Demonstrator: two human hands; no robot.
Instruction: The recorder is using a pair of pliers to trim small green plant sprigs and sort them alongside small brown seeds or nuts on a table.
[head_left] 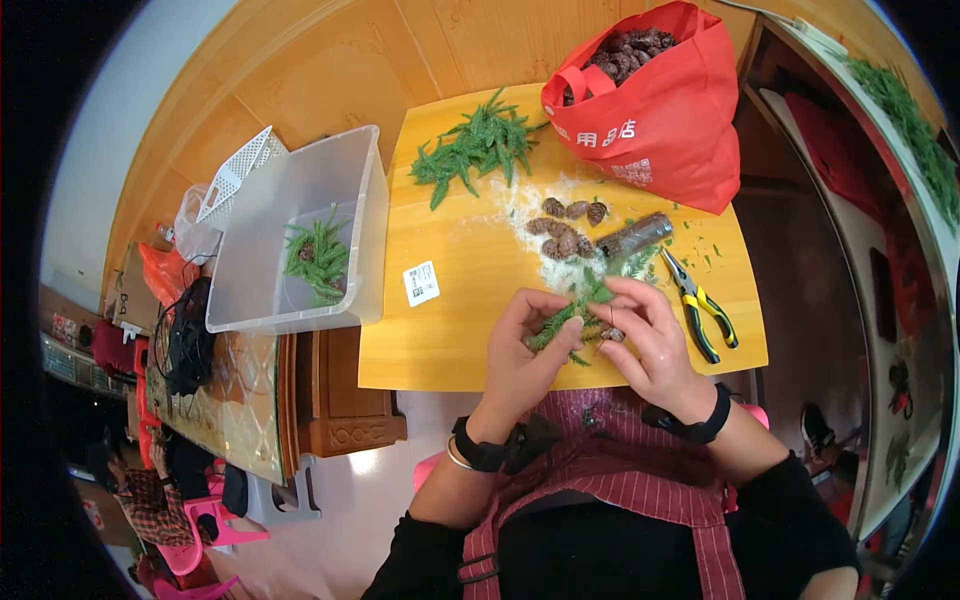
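Above the near edge of the table, my left hand (522,345) is closed on a green fir sprig (552,328), pinching it between thumb and fingers. My right hand (655,345) is closed at the sprig's other side, fingertips at its upper end. A small brown pine cone (612,334) sits by the right fingers, with a thin dark line that may be wire beside it; which fingers hold it is partly hidden. Just beyond lie several loose pine cones (566,238) in white powder and a dark cylindrical roll (635,236). Pliers (698,303) with yellow-black handles rest right of my right hand.
A red bag (665,110) full of pine cones stands at the back right of the yellow table (460,345). Fir sprigs (475,145) lie at the back left. A clear plastic bin (370,250) on the left holds a sprig with a cone. A white label (421,284) lies nearby.
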